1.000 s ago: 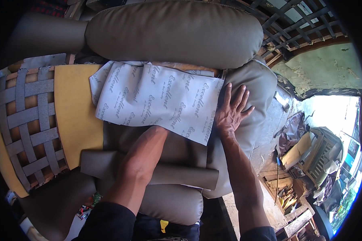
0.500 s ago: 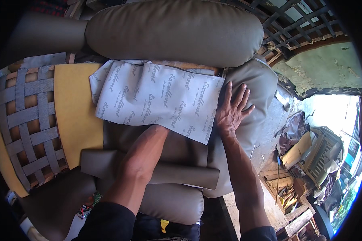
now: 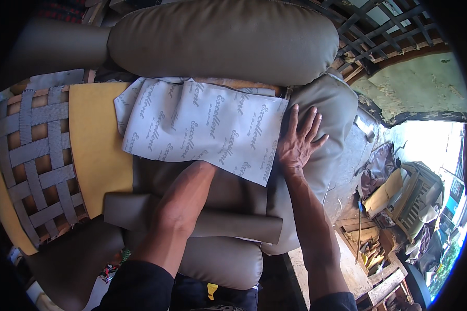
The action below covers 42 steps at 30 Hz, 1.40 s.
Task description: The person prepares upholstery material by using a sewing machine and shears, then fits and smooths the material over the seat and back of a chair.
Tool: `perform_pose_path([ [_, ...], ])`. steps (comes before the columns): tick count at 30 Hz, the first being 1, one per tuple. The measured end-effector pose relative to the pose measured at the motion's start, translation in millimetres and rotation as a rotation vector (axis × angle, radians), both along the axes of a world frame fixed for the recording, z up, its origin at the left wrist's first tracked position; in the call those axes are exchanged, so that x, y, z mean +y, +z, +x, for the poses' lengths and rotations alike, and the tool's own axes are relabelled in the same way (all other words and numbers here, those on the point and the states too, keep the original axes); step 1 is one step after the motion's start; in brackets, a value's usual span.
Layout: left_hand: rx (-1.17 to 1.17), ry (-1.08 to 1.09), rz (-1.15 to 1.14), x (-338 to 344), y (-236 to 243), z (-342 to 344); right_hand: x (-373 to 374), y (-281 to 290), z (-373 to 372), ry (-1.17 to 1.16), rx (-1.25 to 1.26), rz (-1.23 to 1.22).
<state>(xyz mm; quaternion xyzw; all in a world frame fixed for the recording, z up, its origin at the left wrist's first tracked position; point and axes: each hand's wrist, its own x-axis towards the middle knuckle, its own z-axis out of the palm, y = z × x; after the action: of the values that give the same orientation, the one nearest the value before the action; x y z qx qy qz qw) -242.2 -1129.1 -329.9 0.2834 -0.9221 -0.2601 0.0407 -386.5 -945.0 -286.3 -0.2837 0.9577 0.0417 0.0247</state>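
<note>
Nothing shifting since — right hand (image 3: 294,149) bracing cushion (image 3: 333,118), fingers (image 3: 309,123) splayed; left hand probably working under sheet (image 3: 207,124), can't tell grip — steadying needed next.

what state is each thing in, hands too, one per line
left hand: hidden under the white sheet, grip not visible
right hand: open, fingers spread, resting on brown upholstery
white sheet: creased, printed side up
yellow panel: uncovered
grey webbing: interlaced, exposed
big brown cushion: covered, plump
green wall: peeling
</note>
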Motion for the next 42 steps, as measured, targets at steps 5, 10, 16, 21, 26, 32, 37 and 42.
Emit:
perform_pose_path([
  [5,0.000,0.001,-0.006,-0.9,-0.1,3.6,-1.8,4.6,3.2,-0.007,-0.018,-0.027],
  [10,0.006,-0.001,-0.009,0.7,-3.0,4.2,-1.2,4.3,5.3,-0.025,-0.033,-0.042],
  [16,0.055,0.011,-0.032,-6.3,-2.3,1.4,-2.1,-3.6,4.8,0.019,0.033,-0.061],
  [21,0.102,0.011,-0.050,-6.8,9.1,-11.2,-5.0,13.2,-0.5,-0.004,0.049,-0.106],
  [26,0.080,0.005,-0.030,-7.9,21.6,-14.5,15.9,52.5,3.0,0.020,-0.155,-0.253],
  [32,0.026,0.029,0.015,-19.3,62.9,20.3,92.2,116.9,121.1,0.319,-0.380,-0.285],
  [37,-0.076,-0.034,0.064,-5.6,83.5,74.2,134.7,135.5,185.1,0.301,-0.545,-0.274],
  [42,-0.448,-0.244,0.045,27.2,104.4,146.7,158.9,184.1,273.2,0.337,-1.351,-0.534],
])
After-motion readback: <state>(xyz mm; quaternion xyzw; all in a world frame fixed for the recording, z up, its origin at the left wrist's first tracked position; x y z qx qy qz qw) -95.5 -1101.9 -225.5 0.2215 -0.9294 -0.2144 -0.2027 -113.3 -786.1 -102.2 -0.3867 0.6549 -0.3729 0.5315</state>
